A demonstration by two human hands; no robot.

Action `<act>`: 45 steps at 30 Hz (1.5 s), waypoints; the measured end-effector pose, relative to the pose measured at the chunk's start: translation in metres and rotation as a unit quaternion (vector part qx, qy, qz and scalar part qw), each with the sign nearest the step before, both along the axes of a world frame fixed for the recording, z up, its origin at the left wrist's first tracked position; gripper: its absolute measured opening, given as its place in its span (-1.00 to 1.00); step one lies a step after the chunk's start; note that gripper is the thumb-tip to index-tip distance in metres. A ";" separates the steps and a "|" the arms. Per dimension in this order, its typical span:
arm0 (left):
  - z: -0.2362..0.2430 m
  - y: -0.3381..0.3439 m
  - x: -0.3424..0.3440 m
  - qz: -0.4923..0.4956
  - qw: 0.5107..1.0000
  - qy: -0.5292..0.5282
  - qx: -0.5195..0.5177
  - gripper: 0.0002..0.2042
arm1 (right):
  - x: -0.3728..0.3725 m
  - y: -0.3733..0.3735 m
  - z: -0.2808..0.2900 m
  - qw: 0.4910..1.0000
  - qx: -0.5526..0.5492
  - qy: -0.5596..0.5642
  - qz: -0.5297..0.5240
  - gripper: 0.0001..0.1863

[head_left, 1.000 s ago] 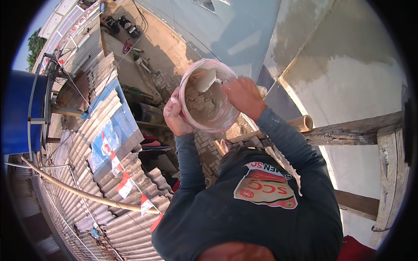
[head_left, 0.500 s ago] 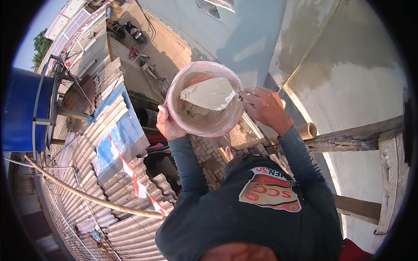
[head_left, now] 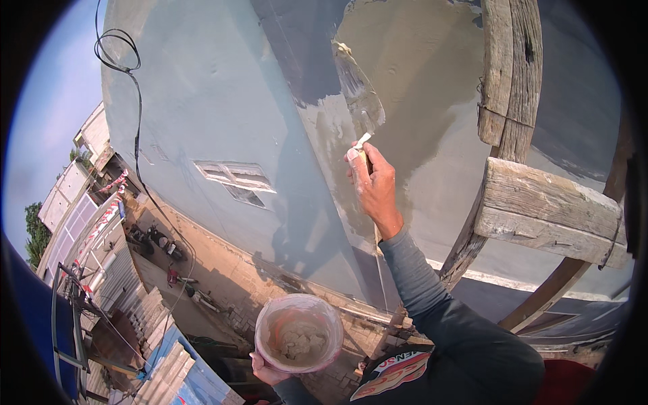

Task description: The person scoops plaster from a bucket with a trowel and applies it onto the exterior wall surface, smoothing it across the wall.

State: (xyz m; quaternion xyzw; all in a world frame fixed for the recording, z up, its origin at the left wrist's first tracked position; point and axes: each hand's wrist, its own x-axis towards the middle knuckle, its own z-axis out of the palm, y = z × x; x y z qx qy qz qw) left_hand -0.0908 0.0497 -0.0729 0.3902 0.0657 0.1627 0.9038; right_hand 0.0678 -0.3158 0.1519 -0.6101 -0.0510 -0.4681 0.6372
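Observation:
My right hand [head_left: 371, 185] is raised, closed on the short handle of a trowel [head_left: 359, 94], whose blade, smeared with plaster, lies against a wall [head_left: 398, 67] with a wet grey-brown patch and paler areas. Below, my left hand [head_left: 266, 370] grips the side of a pinkish-white round bucket [head_left: 297, 302] with wet grey plaster [head_left: 304, 341] in its bottom.
Weathered timber beams [head_left: 523, 209] stand beside the wall at right. A pale blue wall [head_left: 169, 88] with a small window [head_left: 229, 175] is at left, with a looped black cable [head_left: 118, 64]. Far below are a paved alley [head_left: 209, 250], scooters [head_left: 169, 246] and corrugated roofs [head_left: 152, 324].
My right hand has lifted the trowel out of the bucket and up against the wall. My left hand and bucket now sit low in the picture, as the view has tilted upward.

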 end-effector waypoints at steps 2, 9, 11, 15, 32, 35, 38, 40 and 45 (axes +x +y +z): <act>-0.002 -0.007 -0.006 -0.011 1.000 -0.003 -0.022 -0.43 | 0.019 -0.023 0.006 1.000 -0.002 0.020 -0.021 -0.76; -0.014 0.015 -0.049 0.036 0.989 0.139 -0.042 -0.41 | 0.054 -0.036 0.016 0.995 0.001 0.090 -0.030 -0.66; -0.015 0.015 -0.056 0.069 0.985 0.156 -0.012 -0.42 | 0.064 -0.039 0.016 0.996 0.011 0.081 -0.029 -0.65; -0.030 0.023 -0.058 0.112 0.977 0.179 -0.001 -0.43 | 0.071 -0.037 0.016 0.993 0.042 0.103 0.037 -0.67; -0.056 0.031 -0.062 0.126 0.974 0.190 0.005 -0.44 | 0.035 -0.033 0.011 0.956 0.133 0.069 0.251 -0.67; -0.059 0.030 -0.056 0.118 0.977 0.177 0.013 -0.44 | 0.032 -0.045 0.028 0.955 0.135 0.081 0.253 -0.67; -0.065 0.031 -0.052 0.112 0.980 0.163 0.025 -0.44 | 0.037 -0.055 0.021 0.949 0.137 0.094 0.267 -0.65; -0.068 0.032 -0.050 0.107 0.982 0.152 0.032 -0.45 | 0.042 -0.057 0.012 0.943 0.139 0.100 0.285 -0.65; -0.079 0.033 -0.043 0.098 0.986 0.123 0.054 -0.45 | 0.051 -0.055 -0.005 0.923 0.173 0.078 0.335 -0.64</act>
